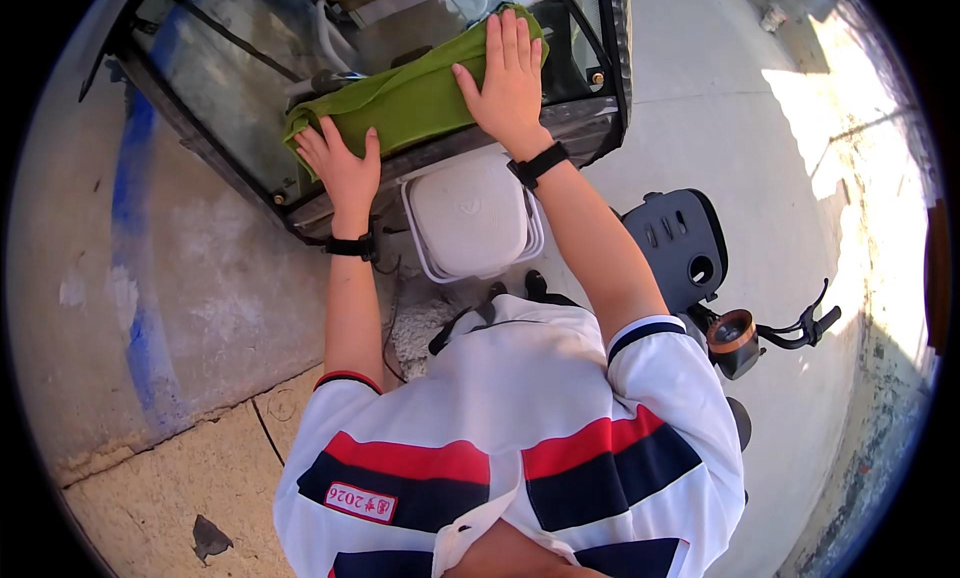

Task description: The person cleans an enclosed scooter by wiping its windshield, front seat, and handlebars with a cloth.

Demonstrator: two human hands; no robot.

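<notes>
A green cloth (410, 108) lies folded in a long strip across the clear window panel (225, 68) of a dark-framed vehicle cabin. My left hand (342, 168) presses on the cloth's left end, its fingers spread. On the cloth's upper right end rests my right hand (508, 83), with the fingers stretched out and flat and the thumb apart. A black band circles each wrist. Below the panel's dark lower edge (440, 153) stands a white lidded bucket (470, 218), between my forearms.
At the right are a grey plastic panel (678, 243), a round lamp-like part with a brown rim (733, 343) and a handlebar grip (825, 323). Concrete floor (700, 108) extends to the right. A blue paint stripe (135, 218) runs along the left. A thin cable (390, 328) hangs beside my left forearm.
</notes>
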